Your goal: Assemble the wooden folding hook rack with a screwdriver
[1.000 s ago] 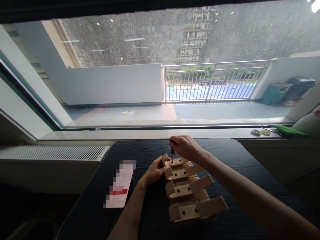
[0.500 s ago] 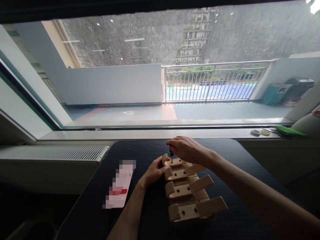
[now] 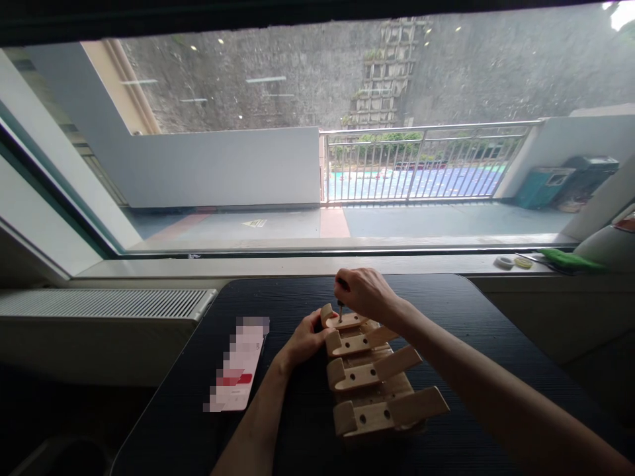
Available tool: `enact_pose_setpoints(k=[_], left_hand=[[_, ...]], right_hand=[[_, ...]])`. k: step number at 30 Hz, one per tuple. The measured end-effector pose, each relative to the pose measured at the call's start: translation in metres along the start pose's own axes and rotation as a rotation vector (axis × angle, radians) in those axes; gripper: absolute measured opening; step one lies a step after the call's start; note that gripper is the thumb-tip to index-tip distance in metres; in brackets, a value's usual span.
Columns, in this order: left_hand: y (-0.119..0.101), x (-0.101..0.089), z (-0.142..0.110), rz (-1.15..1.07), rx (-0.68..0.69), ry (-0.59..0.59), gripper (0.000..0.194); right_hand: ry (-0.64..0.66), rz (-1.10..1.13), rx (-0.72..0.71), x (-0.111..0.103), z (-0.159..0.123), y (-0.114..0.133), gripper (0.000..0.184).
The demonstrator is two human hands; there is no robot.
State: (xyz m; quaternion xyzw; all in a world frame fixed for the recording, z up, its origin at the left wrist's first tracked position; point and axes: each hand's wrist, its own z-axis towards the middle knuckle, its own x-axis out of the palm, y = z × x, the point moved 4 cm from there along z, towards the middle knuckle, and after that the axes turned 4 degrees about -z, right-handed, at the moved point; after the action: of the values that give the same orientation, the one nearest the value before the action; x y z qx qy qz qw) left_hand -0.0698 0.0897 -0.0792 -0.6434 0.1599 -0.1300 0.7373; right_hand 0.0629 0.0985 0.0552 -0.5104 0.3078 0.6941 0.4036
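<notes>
A wooden rack [image 3: 399, 390] lies on the dark table, with several curved wooden hooks across it, each with two dark round holes. At its far end, my right hand [image 3: 364, 292] is closed round a screwdriver [image 3: 340, 311]. The driver stands nearly upright, its metal tip in a hole of the farthest hook [image 3: 350, 320]; its handle is mostly hidden by my fingers. My left hand [image 3: 305, 340] grips the left end of that same hook, fingertips partly hidden behind the wood.
A phone [image 3: 242, 370] with a blurred screen lies left of my left arm. The black table [image 3: 297, 291] reaches the window sill [image 3: 258, 267]. On the sill at right are tape rolls [image 3: 505, 262] and a green cloth-like item [image 3: 570, 260]. A radiator [image 3: 104, 304] stands at left.
My right hand has turned at the wrist, its fingers curling further round the screwdriver handle. The left hand and the rack stay put, and the view has shifted very slightly.
</notes>
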Motion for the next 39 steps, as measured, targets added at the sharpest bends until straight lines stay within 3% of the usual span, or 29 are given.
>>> enact_pose_setpoints(k=[3,12,21,29,32,39], left_hand=[[0.000,0.001,0.000,-0.005,-0.004,-0.003,0.027],[-0.005,0.000,-0.002,-0.002,-0.005,0.002,0.023],[0.007,0.000,0.001,-0.022,-0.025,0.000,0.032],[0.006,0.000,0.000,-0.034,-0.027,-0.009,0.031],[0.008,0.000,-0.001,-0.052,-0.044,-0.014,0.034],[0.006,-0.001,-0.001,-0.033,-0.029,-0.030,0.031]], right_hand=[[0.014,0.007,-0.020,-0.004,0.000,0.002,0.027],[0.142,0.184,-0.340,-0.020,-0.011,0.013,0.024],[0.038,0.125,-0.100,0.001,-0.001,-0.007,0.029],[0.000,0.017,0.121,0.010,0.002,-0.007,0.034],[0.021,0.011,0.075,0.005,0.002,-0.004,0.033],[0.141,0.094,-0.191,-0.012,-0.003,0.006,0.024]])
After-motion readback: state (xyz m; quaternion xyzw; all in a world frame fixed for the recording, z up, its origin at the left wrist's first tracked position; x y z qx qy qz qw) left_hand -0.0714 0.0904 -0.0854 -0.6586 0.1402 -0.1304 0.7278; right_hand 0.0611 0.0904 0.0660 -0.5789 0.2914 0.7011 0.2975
